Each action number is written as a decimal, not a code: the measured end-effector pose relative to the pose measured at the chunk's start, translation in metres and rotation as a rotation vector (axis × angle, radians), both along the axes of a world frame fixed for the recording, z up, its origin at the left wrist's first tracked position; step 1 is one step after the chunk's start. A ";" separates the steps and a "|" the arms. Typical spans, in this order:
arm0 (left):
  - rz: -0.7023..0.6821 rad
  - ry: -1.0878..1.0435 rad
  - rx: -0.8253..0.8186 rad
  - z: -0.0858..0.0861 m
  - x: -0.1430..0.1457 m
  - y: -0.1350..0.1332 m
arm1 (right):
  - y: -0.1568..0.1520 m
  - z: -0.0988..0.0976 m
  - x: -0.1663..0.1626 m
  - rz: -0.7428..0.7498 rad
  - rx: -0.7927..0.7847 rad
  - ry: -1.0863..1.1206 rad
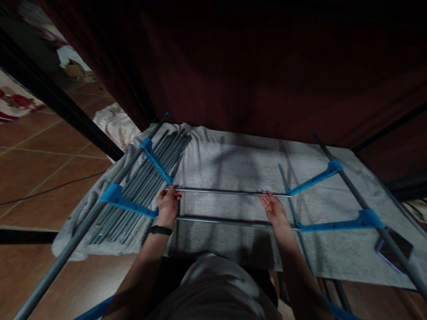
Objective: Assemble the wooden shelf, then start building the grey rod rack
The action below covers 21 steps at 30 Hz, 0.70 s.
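A thin metal rod (220, 192) runs crosswise between the blue plastic brackets of a tube frame. My left hand (168, 202) is closed around its left end, close to the tip of the upper left blue bracket (156, 162). Near the other end, my right hand (273, 208) has its fingers at the rod, with the thumb on top, beside the upper right blue bracket (313, 178). Below it a second metal rod (223, 221) spans the lower left bracket (128, 205) and the lower right bracket (336, 223). My wrists partly cover this lower rod.
Several loose grey tubes (150, 186) lie on the towel-covered table (230, 166) at the left. Long uprights (76, 235) of the frame slant past both sides. A phone (395, 249) rests at the right. A dark red curtain (250, 75) hangs behind; tiled floor (43, 164) shows left.
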<state>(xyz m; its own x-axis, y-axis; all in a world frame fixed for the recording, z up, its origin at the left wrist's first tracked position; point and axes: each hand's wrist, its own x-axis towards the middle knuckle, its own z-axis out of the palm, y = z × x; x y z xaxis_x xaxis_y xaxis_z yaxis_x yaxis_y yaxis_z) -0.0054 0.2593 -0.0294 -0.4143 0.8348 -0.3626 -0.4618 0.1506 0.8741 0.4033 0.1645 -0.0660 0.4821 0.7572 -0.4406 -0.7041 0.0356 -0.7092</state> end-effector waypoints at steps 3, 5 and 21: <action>-0.029 -0.054 0.010 0.002 0.000 -0.001 | 0.000 0.000 0.000 0.005 0.001 -0.003; -0.034 -0.077 0.002 0.003 0.000 -0.002 | 0.001 0.001 0.000 0.008 0.001 -0.006; 0.032 -0.054 -0.032 0.003 -0.001 -0.001 | 0.001 -0.007 0.001 0.017 0.027 -0.036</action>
<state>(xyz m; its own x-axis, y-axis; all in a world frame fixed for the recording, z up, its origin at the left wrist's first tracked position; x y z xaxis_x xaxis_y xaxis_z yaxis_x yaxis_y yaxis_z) -0.0068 0.2586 -0.0266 -0.4195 0.8092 -0.4113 -0.5134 0.1621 0.8427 0.4041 0.1655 -0.0734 0.4845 0.7769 -0.4021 -0.6784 0.0436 -0.7334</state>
